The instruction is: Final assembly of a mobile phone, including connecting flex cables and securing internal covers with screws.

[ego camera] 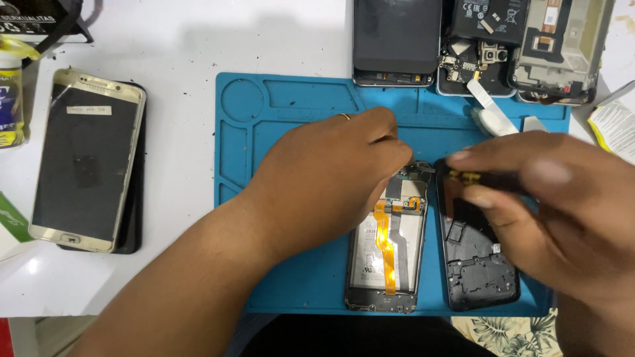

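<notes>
Two hands: left hand point(331, 175) presses the opened phone point(387, 254), orange ribbon exposed; right hand point(555, 211) fingers pinch a black tool point(473, 180)

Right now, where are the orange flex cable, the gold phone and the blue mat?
orange flex cable point(383, 248): head view, mid-strip over the battery.
gold phone point(86, 158): head view, middle of its dark screen.
blue mat point(297, 284): head view, bare lower-left area.

Both hands meet mid-frame: left hand point(331, 178) curled palm-down, right hand point(536, 205) fingers pinched.
</notes>
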